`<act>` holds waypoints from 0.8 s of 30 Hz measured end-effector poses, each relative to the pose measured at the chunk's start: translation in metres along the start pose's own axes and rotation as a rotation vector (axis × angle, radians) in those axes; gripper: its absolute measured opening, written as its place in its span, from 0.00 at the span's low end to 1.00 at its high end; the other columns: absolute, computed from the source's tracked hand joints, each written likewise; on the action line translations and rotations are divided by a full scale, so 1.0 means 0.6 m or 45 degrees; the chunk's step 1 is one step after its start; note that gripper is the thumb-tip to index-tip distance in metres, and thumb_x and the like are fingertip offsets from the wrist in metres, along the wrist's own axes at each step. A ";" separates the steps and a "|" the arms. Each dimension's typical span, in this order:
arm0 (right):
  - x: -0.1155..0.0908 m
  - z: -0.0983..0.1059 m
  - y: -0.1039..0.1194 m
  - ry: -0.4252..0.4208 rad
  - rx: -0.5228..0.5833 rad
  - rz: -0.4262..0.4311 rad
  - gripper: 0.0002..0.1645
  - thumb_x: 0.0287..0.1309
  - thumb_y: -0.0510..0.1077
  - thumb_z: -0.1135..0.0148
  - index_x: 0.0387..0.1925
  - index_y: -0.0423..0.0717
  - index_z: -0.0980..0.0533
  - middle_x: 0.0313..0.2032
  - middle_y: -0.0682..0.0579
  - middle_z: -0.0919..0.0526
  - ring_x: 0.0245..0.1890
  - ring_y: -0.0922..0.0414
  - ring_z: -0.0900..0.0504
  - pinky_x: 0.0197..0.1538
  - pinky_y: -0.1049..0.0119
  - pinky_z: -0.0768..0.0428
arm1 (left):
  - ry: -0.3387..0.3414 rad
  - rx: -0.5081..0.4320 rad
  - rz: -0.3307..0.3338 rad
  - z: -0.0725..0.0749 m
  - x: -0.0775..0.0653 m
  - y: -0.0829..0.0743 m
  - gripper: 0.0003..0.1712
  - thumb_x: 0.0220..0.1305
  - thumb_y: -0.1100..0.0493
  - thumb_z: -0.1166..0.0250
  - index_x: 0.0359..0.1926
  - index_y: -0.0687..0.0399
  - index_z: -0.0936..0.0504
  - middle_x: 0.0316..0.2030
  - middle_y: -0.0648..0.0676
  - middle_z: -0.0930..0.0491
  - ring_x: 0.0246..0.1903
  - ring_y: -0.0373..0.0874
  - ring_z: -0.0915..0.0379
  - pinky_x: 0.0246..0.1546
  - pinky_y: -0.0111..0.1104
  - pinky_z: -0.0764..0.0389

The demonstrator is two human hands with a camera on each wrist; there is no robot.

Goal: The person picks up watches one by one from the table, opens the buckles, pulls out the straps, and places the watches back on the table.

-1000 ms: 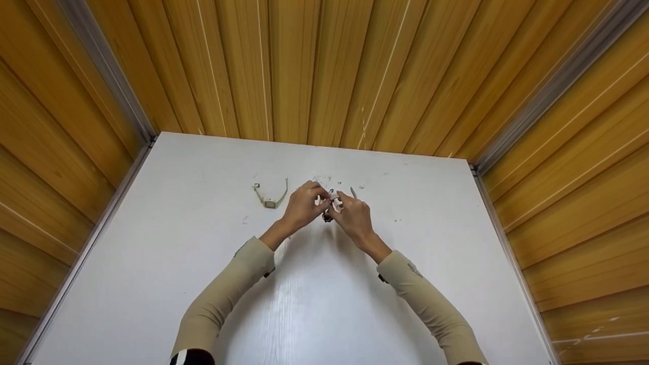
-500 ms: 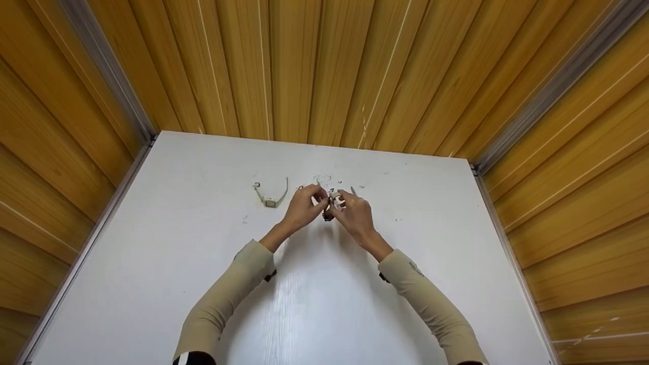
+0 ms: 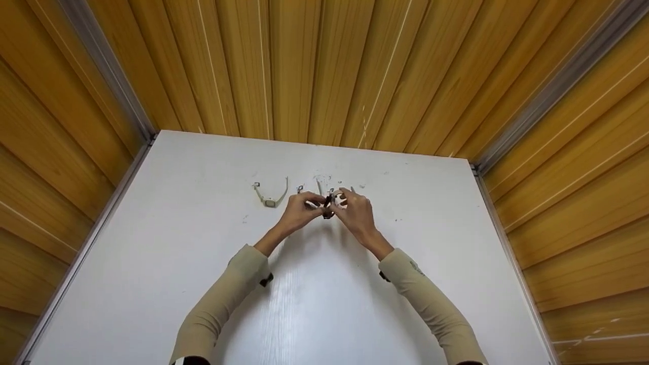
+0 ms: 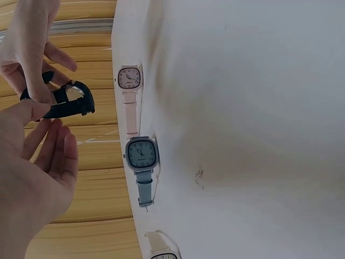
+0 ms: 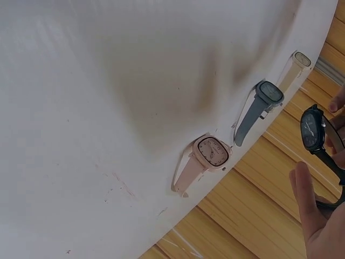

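Observation:
A black wristwatch is held up between both hands in the head view. My left hand pinches its strap from the left, thumb below the fingers. From the other side my right hand pinches the strap too. In the left wrist view the black strap bends into a loop, with the thumbs of both hands on it. The right wrist view shows the dark dial facing outward, while the fingers partly cover the strap behind it.
On the white table a beige watch lies at the left. A blue-grey watch and a pink watch lie in a row with it, near the far edge. Wood-patterned panels stand around the table.
My left hand has moved slightly left and toward the body, its thumb and fingers spread a bit wider at the strap. More of the watch behind it shows. The right hand has barely moved.

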State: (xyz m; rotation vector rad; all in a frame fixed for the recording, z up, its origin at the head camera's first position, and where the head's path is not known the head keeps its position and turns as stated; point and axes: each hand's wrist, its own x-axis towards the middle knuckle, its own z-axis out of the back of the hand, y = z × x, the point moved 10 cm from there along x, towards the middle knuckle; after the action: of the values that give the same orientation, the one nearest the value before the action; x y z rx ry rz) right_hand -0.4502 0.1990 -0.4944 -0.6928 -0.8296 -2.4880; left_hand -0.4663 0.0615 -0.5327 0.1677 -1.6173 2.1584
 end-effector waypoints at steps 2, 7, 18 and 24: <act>0.001 0.001 -0.001 -0.003 0.008 -0.002 0.10 0.54 0.36 0.30 0.39 0.37 0.17 0.32 0.41 0.10 0.31 0.47 0.09 0.34 0.54 0.12 | 0.010 -0.013 0.016 -0.002 0.001 0.002 0.12 0.58 0.68 0.26 0.43 0.70 0.12 0.40 0.67 0.12 0.41 0.60 0.14 0.43 0.47 0.12; 0.003 0.004 -0.004 -0.026 -0.010 0.005 0.08 0.53 0.37 0.29 0.37 0.39 0.16 0.30 0.43 0.10 0.30 0.48 0.09 0.33 0.54 0.12 | 0.002 0.021 0.056 -0.006 0.005 0.008 0.10 0.57 0.68 0.25 0.41 0.68 0.12 0.38 0.65 0.11 0.37 0.58 0.12 0.42 0.43 0.11; -0.004 -0.015 -0.026 0.078 0.288 -0.081 0.10 0.53 0.33 0.28 0.39 0.37 0.17 0.32 0.43 0.11 0.31 0.49 0.11 0.38 0.49 0.12 | 0.001 -0.013 0.101 -0.010 -0.011 0.019 0.08 0.59 0.70 0.28 0.40 0.68 0.13 0.37 0.65 0.11 0.39 0.55 0.12 0.41 0.32 0.12; 0.003 -0.022 -0.047 0.136 0.605 -0.218 0.11 0.52 0.29 0.26 0.38 0.36 0.18 0.34 0.40 0.11 0.34 0.43 0.11 0.38 0.57 0.12 | -0.006 -0.032 0.077 -0.003 -0.005 0.014 0.09 0.58 0.70 0.28 0.41 0.69 0.13 0.38 0.66 0.12 0.40 0.58 0.12 0.45 0.36 0.11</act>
State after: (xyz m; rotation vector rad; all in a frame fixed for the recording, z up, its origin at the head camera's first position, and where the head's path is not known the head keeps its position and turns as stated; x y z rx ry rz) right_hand -0.4708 0.2108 -0.5150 -0.3310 -1.4205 -2.3081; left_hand -0.4670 0.0605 -0.5418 0.1182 -1.6717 2.1832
